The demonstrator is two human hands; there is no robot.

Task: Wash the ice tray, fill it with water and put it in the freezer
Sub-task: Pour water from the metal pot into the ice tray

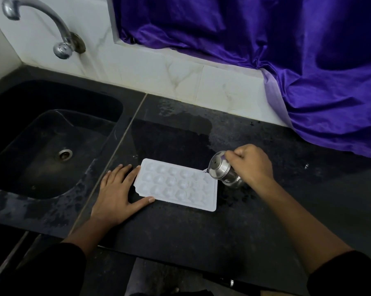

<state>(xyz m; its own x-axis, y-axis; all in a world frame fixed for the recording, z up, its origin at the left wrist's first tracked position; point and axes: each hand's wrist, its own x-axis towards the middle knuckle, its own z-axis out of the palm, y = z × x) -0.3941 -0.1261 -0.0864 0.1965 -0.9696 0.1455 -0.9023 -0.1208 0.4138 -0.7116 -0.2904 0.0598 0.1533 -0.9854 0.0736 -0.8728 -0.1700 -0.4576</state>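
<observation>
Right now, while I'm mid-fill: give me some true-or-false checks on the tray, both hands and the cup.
1. The ice tray lies in the sink. False: it lies on the black counter, right of the sink.
2. The right hand holds a steel cup tilted over the tray's right end. True.
3. The left hand lifts the tray. False: it lies flat on the counter, index finger and thumb at the tray's left end.
4. A purple cloth hangs at the back right. True.
</observation>
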